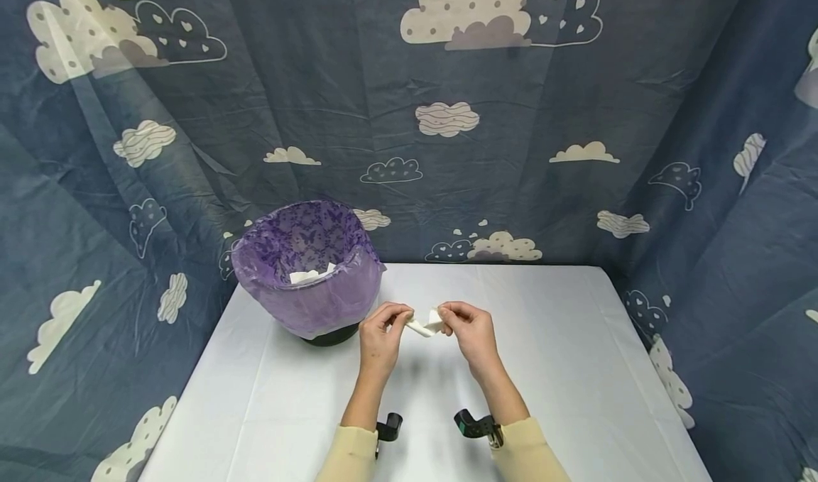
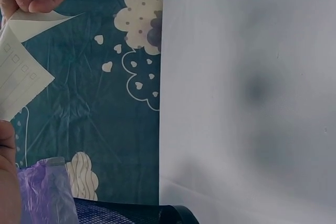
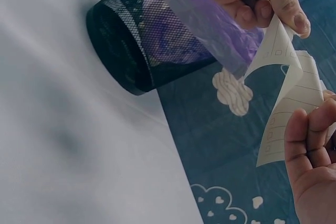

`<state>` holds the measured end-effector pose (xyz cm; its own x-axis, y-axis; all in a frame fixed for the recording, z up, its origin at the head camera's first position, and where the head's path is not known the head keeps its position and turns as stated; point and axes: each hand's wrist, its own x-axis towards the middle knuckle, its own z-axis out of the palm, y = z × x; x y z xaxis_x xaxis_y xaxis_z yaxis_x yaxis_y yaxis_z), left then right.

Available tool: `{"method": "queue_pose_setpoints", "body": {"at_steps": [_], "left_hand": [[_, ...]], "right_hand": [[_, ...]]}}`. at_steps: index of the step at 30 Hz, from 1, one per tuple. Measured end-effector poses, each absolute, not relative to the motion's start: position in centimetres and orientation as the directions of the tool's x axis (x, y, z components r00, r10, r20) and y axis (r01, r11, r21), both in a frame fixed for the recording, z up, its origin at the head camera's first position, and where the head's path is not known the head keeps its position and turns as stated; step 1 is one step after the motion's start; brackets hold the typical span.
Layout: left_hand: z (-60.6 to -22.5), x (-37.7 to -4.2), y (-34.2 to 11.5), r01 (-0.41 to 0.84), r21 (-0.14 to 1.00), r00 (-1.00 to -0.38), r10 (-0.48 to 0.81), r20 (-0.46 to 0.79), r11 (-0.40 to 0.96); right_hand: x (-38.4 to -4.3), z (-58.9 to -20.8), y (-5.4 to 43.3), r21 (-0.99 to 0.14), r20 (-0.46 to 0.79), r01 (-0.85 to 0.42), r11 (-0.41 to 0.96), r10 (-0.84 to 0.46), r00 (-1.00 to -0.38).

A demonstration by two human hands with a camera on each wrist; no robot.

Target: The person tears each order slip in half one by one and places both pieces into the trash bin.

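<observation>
Between my two hands a small sheet of lined paper [image 1: 424, 327] hangs above the table, twisted and folded over. Faint printed lines and small boxes show on the paper [image 3: 286, 103] in the right wrist view. My left hand [image 1: 382, 334] pinches one end between thumb and fingers. The other end is pinched by my right hand [image 1: 469, 331]. In the left wrist view the paper [image 2: 23, 77] has a ragged edge, and part of it runs out of the frame. Just left of my left hand stands a waste bin [image 3: 121, 45] of black mesh, lined with a purple bag [image 1: 319, 301].
White paper pieces [image 1: 312, 275] lie inside the bin. A white cloth covers the table [image 1: 562, 354]. Dark blue curtains [image 1: 358, 77] with cloud prints hang behind and at both sides. Each wrist wears a black camera mount [image 1: 474, 424].
</observation>
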<state>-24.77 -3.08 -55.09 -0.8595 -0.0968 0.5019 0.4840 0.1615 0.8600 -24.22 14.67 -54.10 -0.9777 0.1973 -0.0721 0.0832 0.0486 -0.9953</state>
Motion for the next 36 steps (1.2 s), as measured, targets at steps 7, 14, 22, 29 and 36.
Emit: {"method": "queue_pose_setpoints", "body": {"at_steps": [7,14,22,29,36], "left_hand": [[-55.1,-24.8,-3.3,0.49,0.856,-0.853,-0.109,0.51,0.167],[-55.2,-24.9,-3.4,0.506,0.836,-0.84,-0.099,0.534,0.212],[-55.2,-25.1,-4.6,0.517,0.832,-0.826,-0.136,0.546,0.202],[-54.9,-25.1,-5.4,0.498,0.848,-0.837,-0.155,0.525,0.182],[-54.8,-24.9,-5.2,0.505,0.843,-0.832,-0.152,0.533,0.186]], "right_hand": [[-24.2,-54.1,14.9,-0.995,-0.066,0.081,0.066,0.202,-0.977],[-24.1,-54.4,15.3,-0.994,-0.066,0.082,0.072,0.204,-0.977],[-24.1,-55.0,16.4,-0.992,-0.082,0.102,0.073,0.241,-0.967],[-24.3,-54.9,17.2,-0.994,-0.079,0.097,0.058,0.257,-0.963],[-24.4,-54.6,16.8,-0.994,-0.075,0.092,0.058,0.253,-0.965]]}}
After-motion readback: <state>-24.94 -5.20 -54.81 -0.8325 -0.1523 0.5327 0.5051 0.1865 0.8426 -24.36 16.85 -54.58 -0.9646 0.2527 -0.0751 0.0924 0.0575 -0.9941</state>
